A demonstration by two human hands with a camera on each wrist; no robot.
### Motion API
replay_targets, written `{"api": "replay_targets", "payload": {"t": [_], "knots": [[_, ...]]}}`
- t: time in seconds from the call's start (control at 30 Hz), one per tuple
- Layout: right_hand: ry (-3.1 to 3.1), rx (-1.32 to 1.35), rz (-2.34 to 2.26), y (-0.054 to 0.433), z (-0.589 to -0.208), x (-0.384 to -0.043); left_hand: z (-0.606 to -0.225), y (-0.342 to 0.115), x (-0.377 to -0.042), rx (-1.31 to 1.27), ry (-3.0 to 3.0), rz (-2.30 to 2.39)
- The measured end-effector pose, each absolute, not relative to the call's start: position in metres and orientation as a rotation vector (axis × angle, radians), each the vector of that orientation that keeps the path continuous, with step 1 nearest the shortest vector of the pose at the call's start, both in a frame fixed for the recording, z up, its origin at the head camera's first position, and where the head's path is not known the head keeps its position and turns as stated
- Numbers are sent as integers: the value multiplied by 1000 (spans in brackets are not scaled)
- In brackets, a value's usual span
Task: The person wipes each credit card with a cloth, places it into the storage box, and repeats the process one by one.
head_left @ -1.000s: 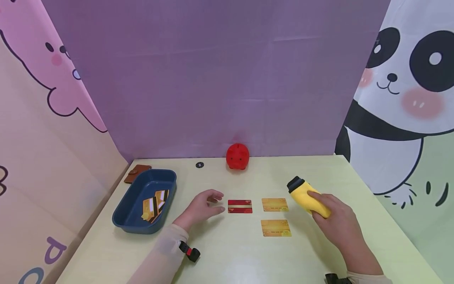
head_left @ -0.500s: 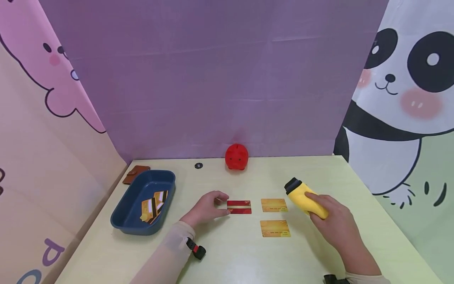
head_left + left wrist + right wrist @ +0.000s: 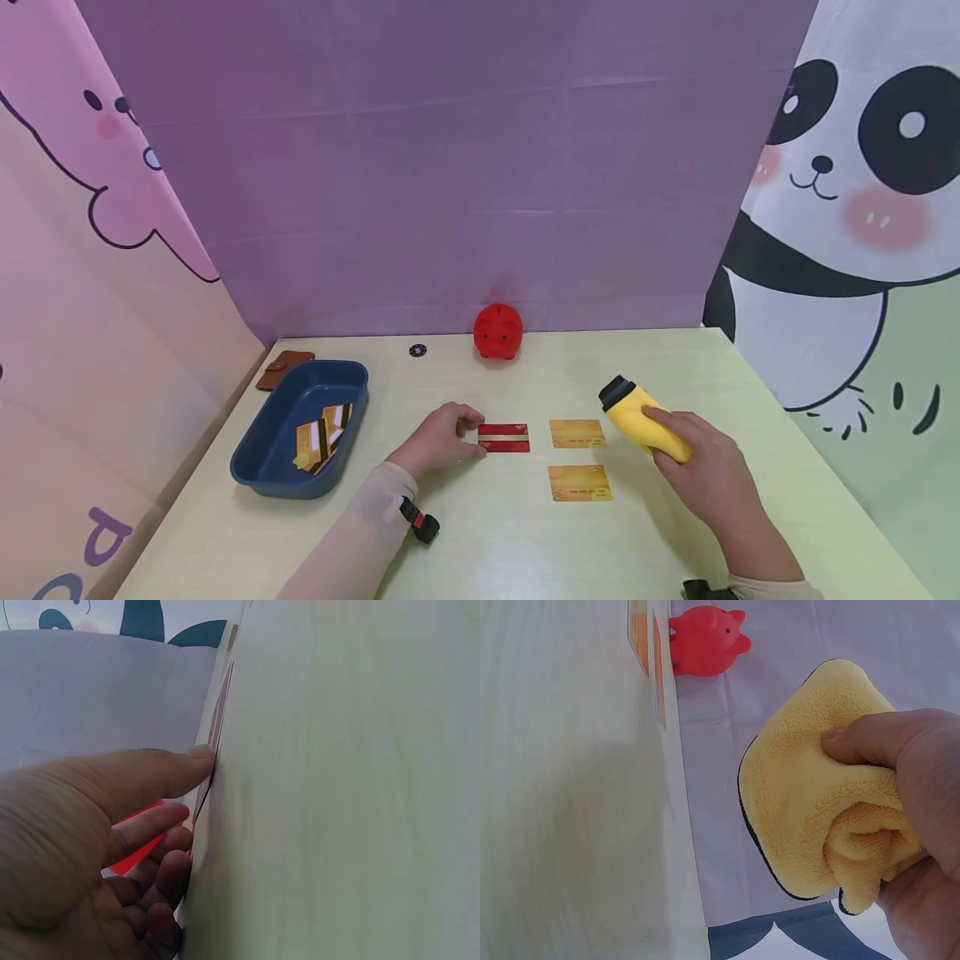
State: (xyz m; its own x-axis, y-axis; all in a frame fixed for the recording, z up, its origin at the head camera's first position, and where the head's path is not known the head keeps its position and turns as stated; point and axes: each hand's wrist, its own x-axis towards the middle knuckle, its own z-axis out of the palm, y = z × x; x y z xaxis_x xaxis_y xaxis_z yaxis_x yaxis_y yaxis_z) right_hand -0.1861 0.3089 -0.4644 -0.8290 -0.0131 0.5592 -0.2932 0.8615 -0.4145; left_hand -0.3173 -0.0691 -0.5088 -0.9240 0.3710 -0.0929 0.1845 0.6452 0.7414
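Note:
A red bank card with a pale stripe point(image 3: 503, 437) lies on the table. At its left edge, my left hand point(image 3: 444, 437) touches it, with thumb and forefinger near the two left corners. The left wrist view shows the thumb point(image 3: 169, 774) stretched to the card's edge and the other fingers bent behind it. My right hand point(image 3: 708, 467) grips a folded yellow towel point(image 3: 643, 417) with dark edging, held above the table right of the cards. In the right wrist view the thumb presses into the fluffy towel point(image 3: 802, 780).
Two gold cards, an upper point(image 3: 577, 433) and a lower point(image 3: 581, 483), lie right of the red one. A blue tray point(image 3: 251, 475) with several cards stands left, beside a brown wallet point(image 3: 283, 368). A red piggy bank point(image 3: 498, 332) and black disc point(image 3: 417, 350) sit behind.
My left hand has moved right from beside the red card to touch its left edge, then stayed there. My right hand still holds the towel, almost unmoved.

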Motion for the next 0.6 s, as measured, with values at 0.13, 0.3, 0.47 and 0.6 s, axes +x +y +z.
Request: {"api": "replay_targets", "payload": {"t": [0.13, 0.3, 0.47, 0.6], "knots": [[-2466, 228, 663, 310, -466, -186, -508, -67, -318, 449, 2636, 1118], [-2467, 230, 659, 310, -465, -186, -506, -66, -319, 454, 2639, 1085], [-2454, 237, 653, 310, -464, -186, -503, -65, -319, 434, 2620, 1089], [-2464, 239, 653, 310, -465, -186, -502, -65, -320, 414, 2591, 1110]]}}
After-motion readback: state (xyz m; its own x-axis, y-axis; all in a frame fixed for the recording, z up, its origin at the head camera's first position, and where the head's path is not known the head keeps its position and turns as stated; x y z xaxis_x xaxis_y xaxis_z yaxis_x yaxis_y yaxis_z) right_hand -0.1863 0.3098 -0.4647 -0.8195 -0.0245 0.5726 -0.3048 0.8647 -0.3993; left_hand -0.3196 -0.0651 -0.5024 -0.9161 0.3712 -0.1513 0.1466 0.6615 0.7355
